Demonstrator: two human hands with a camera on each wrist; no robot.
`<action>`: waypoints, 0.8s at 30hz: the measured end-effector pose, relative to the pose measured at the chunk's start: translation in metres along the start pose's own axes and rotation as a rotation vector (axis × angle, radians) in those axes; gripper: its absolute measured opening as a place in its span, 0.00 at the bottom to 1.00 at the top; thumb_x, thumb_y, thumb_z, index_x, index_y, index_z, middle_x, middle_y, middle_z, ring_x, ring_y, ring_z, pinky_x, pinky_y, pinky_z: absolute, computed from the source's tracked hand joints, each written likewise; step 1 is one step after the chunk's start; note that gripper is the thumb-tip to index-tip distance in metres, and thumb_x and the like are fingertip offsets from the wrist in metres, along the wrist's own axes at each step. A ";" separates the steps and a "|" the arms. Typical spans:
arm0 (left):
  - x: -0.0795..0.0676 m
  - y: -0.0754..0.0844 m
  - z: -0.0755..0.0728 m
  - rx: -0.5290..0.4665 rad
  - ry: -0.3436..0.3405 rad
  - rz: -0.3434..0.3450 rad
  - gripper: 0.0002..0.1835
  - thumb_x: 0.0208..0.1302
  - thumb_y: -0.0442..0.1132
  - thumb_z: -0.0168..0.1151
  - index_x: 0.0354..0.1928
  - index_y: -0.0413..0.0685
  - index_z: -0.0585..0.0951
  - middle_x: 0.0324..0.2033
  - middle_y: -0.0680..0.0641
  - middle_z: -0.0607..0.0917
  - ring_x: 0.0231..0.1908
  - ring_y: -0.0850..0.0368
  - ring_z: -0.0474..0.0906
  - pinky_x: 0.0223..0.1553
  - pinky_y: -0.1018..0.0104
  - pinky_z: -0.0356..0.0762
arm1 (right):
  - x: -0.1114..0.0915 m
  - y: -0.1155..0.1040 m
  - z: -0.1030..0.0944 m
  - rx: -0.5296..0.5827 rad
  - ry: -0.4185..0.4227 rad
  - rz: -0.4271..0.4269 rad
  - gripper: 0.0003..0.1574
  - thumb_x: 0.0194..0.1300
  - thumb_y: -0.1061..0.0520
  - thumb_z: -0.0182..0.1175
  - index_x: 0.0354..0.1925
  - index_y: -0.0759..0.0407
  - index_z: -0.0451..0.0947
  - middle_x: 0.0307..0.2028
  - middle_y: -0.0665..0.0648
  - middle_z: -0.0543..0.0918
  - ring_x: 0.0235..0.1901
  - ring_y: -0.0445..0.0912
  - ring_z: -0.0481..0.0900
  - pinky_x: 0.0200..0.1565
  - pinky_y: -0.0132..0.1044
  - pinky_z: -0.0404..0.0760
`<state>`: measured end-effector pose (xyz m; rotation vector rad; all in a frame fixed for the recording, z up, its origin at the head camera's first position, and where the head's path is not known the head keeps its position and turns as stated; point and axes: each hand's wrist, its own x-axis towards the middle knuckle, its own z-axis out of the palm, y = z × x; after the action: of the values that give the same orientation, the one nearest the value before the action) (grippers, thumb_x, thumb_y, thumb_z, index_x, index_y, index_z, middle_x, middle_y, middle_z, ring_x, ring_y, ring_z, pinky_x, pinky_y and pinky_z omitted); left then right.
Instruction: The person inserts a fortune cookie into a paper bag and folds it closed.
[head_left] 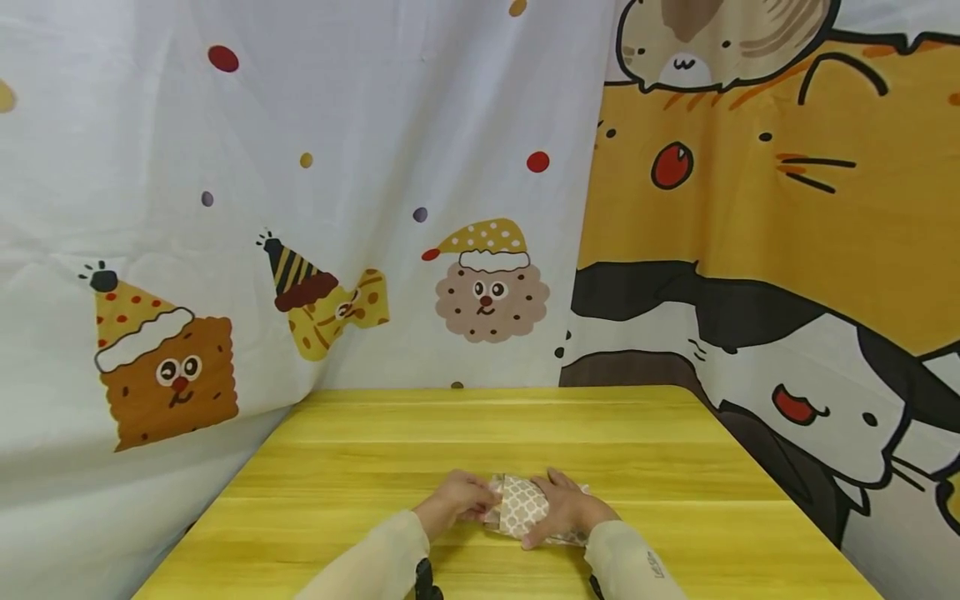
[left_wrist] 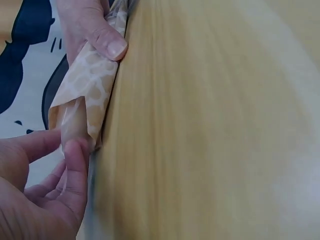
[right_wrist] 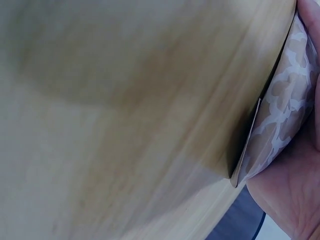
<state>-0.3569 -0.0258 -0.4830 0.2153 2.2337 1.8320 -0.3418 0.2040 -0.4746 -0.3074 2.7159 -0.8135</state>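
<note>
A flat package (head_left: 519, 505) wrapped in beige paper with a white lattice pattern lies on the wooden table. My left hand (head_left: 459, 497) pinches its left end between thumb and fingers. In the left wrist view, clear plastic (left_wrist: 74, 122) shows inside the folded paper opening at that end, right at my fingertips. Across the right part of the package, my right hand (head_left: 566, 510) grips it, thumb on the near side and fingers over the far side. The right wrist view shows the patterned wrap (right_wrist: 285, 100) bulging beside my palm. What lies inside the package is hidden.
The yellow wood-grain table (head_left: 480, 425) reaches back to a white printed curtain (head_left: 360, 100). On the right hangs a curtain with large cartoon cats (head_left: 765, 217). Both cream sleeves (head_left: 375, 558) rest near the table's front.
</note>
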 end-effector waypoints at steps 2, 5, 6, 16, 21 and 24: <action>-0.001 -0.003 -0.004 -0.031 0.007 0.009 0.12 0.59 0.27 0.66 0.44 0.27 0.81 0.29 0.42 0.85 0.25 0.57 0.81 0.30 0.62 0.83 | 0.000 -0.001 0.000 -0.007 -0.006 -0.002 0.72 0.39 0.30 0.78 0.75 0.54 0.59 0.75 0.69 0.48 0.73 0.69 0.44 0.62 0.74 0.53; -0.002 -0.007 -0.006 -0.071 0.024 0.028 0.14 0.61 0.27 0.65 0.47 0.25 0.79 0.31 0.40 0.85 0.27 0.55 0.82 0.32 0.61 0.84 | -0.002 -0.003 -0.001 -0.008 -0.017 0.011 0.74 0.38 0.28 0.77 0.76 0.53 0.57 0.76 0.67 0.47 0.73 0.67 0.44 0.63 0.72 0.53; -0.002 -0.008 -0.005 -0.079 0.028 0.036 0.14 0.61 0.27 0.65 0.47 0.25 0.79 0.31 0.40 0.85 0.28 0.56 0.83 0.32 0.61 0.84 | -0.003 -0.004 -0.002 -0.005 -0.017 0.013 0.74 0.38 0.28 0.77 0.76 0.53 0.57 0.76 0.67 0.47 0.73 0.67 0.44 0.63 0.73 0.53; 0.003 -0.009 0.010 -0.093 0.080 0.062 0.07 0.60 0.23 0.65 0.40 0.28 0.81 0.29 0.43 0.85 0.27 0.57 0.82 0.29 0.65 0.83 | -0.002 -0.009 0.002 -0.037 0.026 0.029 0.72 0.39 0.33 0.80 0.75 0.55 0.59 0.75 0.68 0.50 0.72 0.68 0.48 0.62 0.72 0.56; 0.008 -0.007 0.011 -0.097 0.096 0.096 0.07 0.60 0.22 0.63 0.41 0.28 0.83 0.31 0.41 0.86 0.27 0.56 0.83 0.30 0.63 0.84 | 0.002 -0.007 0.002 -0.025 0.021 0.022 0.75 0.37 0.28 0.78 0.75 0.56 0.58 0.75 0.69 0.49 0.72 0.69 0.48 0.62 0.72 0.55; 0.010 -0.006 0.015 -0.051 0.061 0.106 0.07 0.60 0.21 0.62 0.40 0.28 0.84 0.31 0.42 0.86 0.27 0.55 0.84 0.30 0.62 0.84 | 0.007 -0.003 0.004 -0.030 0.039 -0.021 0.77 0.35 0.25 0.76 0.74 0.60 0.59 0.73 0.72 0.50 0.71 0.70 0.49 0.62 0.73 0.54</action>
<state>-0.3621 -0.0097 -0.4924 0.2767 2.2526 1.9732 -0.3468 0.1975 -0.4780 -0.3300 2.7683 -0.7929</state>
